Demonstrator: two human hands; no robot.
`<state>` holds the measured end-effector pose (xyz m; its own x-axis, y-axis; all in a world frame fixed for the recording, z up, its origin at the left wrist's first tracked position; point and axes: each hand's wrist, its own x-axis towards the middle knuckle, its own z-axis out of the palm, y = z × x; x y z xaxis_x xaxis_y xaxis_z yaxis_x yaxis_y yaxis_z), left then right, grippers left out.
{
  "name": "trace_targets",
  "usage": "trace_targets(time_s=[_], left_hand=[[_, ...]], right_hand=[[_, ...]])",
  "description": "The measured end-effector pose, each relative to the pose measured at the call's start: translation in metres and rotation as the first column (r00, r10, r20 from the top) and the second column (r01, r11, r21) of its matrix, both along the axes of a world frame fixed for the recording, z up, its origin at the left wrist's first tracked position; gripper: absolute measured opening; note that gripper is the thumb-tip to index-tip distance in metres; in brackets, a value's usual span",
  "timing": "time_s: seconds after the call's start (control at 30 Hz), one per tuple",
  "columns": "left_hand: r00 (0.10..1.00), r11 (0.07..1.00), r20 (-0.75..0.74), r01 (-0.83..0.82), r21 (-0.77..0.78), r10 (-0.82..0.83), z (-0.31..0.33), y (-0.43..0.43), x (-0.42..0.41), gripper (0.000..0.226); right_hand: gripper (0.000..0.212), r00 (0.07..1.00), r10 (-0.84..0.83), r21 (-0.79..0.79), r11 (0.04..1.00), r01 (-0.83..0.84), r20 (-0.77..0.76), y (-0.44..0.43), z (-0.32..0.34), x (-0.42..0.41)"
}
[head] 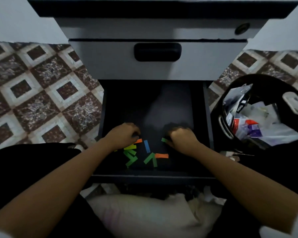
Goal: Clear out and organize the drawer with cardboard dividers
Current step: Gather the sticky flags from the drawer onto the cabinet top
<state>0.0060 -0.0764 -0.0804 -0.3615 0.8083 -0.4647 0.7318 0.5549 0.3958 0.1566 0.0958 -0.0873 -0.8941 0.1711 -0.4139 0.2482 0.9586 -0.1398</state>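
Pillow (144, 215) near; left hand (125, 134) and right hand (181, 137) curl over strips (147, 146) in drawer (136, 103), probably gathering them; whether they grasp any, cannot tell.

Drawer (127, 103) back half free; colored strips (147, 146) clutter front, bin (258, 79) crowds rt side

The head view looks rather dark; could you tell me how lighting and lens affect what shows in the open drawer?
In the head view the drawer interior is dim and almost black, so only the coloured paper strips stand out; the fingertips of the left hand and right hand sink into shadow; wide-angle distortion warps the cabinet; the frame is slightly soft.
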Motion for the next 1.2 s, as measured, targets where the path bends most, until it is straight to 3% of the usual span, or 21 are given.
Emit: trace_targets(time_s=[0.17, 0.37, 0.53, 0.77, 1.03, 1.2], left_hand=[[0.993, 0.996, -0.079, 0.092, -0.012, -0.092, -0.012, 0.003, 0.009, 0.024], [0.98, 0.995, -0.176, 0.077, -0.068, -0.088, -0.018, 0.002, 0.011, 0.019], [0.981, 0.993, -0.184, 0.051, -0.104, -0.069, -0.021, 0.0, 0.014, 0.022], [0.964, 0.991, -0.239, 0.09, -0.102, -0.113, -0.02, -0.001, 0.019, 0.026], [0.93, 0.981, -0.317, 0.15, -0.126, -0.183, -0.021, -0.004, 0.02, 0.038], [0.932, 0.984, -0.321, 0.141, -0.112, -0.17, -0.023, -0.004, 0.021, 0.031]], right_hand=[[0.039, 0.999, -0.023, 0.021, 1.0, 0.022, 0.03, -0.004, -0.008, 0.0], [0.033, 0.998, -0.015, -0.003, 1.0, 0.015, 0.054, -0.011, -0.013, 0.002], [0.036, 0.999, 0.018, 0.029, 0.999, -0.018, 0.026, -0.01, -0.011, 0.004], [0.03, 0.999, 0.005, -0.043, 0.999, -0.006, -0.032, -0.013, -0.003, 0.003], [0.032, 0.974, 0.223, -0.048, 0.974, -0.222, 0.032, -0.03, -0.007, 0.016], [0.032, 0.966, 0.25, -0.039, 0.968, -0.248, 0.061, -0.03, -0.008, 0.017]])
